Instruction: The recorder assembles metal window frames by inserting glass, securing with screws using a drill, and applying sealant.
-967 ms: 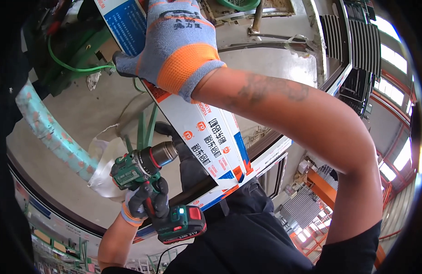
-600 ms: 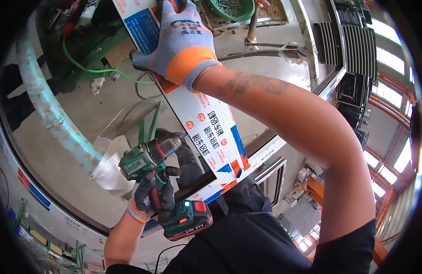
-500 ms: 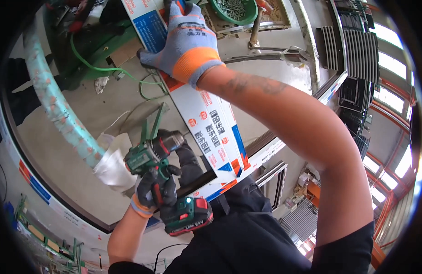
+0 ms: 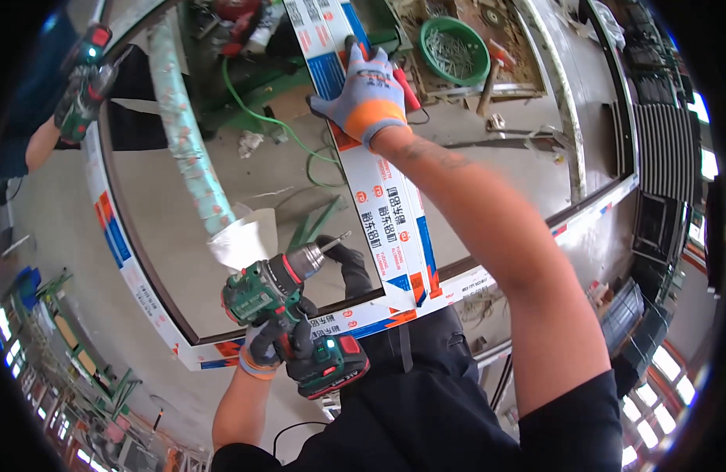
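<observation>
My left hand (image 4: 272, 340), in a grey glove with an orange cuff, is closed round the handle of a green and black cordless drill (image 4: 261, 291). Its bit points up and right, just left of a white-filmed frame bar (image 4: 390, 212). The battery sits low, over the frame's near edge. Farther up the bar, my gloved right hand (image 4: 371, 86) grips it, thumb at the left edge and fingers over the top. A red-handled object (image 4: 406, 88) shows just right of those fingers; its other end is hidden.
A green bowl of screws (image 4: 455, 51) and a hammer (image 4: 489, 82) lie on a board at the far right. A wrapped turquoise roll (image 4: 182, 126) and green cable (image 4: 261, 118) lie left. At far left, a co-worker's arm (image 4: 42, 145) holds another drill (image 4: 81, 90).
The whole view has shifted, so the bar and bowl sit lower and farther right. The drill's bit now shows plainly. A co-worker with a drill has come into view at left.
</observation>
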Available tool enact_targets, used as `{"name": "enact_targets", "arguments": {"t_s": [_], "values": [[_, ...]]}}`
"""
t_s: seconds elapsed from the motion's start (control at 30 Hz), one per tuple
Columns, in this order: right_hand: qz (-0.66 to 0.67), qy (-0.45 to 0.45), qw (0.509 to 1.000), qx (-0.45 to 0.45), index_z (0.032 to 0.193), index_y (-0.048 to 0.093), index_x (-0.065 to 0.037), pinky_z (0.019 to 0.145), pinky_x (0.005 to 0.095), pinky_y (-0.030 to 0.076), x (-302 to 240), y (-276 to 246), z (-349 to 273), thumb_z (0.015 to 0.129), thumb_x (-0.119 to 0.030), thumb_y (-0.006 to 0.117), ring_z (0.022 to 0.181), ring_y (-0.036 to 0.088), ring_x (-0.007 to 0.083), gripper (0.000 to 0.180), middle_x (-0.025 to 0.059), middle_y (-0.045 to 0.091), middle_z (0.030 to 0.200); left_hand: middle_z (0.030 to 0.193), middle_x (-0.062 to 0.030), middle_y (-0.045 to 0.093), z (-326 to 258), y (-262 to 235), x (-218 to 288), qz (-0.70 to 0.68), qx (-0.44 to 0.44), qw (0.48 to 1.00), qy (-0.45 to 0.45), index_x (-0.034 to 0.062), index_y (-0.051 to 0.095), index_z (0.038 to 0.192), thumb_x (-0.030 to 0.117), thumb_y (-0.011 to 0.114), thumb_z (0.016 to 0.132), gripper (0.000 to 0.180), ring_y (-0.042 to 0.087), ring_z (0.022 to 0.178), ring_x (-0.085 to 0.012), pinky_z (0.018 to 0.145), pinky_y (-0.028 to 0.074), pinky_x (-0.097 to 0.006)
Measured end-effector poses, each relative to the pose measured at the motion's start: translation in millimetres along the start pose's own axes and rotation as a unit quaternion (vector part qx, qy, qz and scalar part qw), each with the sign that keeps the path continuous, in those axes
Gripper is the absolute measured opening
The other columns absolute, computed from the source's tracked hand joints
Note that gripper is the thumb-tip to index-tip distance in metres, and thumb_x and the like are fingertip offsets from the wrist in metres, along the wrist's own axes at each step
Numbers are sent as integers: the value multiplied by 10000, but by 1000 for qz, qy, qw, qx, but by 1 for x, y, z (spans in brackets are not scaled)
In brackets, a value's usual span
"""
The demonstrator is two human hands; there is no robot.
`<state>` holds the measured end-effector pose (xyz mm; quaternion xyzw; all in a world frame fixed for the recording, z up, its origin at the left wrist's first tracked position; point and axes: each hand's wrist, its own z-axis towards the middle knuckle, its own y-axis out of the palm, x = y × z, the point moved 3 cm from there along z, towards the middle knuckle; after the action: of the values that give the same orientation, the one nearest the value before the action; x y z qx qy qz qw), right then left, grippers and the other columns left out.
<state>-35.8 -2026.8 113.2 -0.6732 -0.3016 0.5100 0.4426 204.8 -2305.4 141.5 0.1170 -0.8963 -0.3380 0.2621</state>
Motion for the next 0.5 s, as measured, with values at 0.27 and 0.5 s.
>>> {"name": "enact_targets", "arguments": {"t_s": [0.27,0.5], "values": [[98,-6,995,16,1467,379,-77,1012,452,462,16,0,-1,809,-456,705,1302,452,426,827,317,408,1427,762,-88,650,-20,112,-26,151,71,958,232,-127,485,1244,255,653,849,574,620,649,-161,671,483,-259],[337,-110,935,10,1364,457,12,1033,396,428,134,-45,-58,897,-270,638,1191,545,376,575,230,536,1301,872,-127,643,48,198,-92,47,80,971,220,-51,451,1282,345,700,860,630,623,725,-184,656,494,-288]]}}
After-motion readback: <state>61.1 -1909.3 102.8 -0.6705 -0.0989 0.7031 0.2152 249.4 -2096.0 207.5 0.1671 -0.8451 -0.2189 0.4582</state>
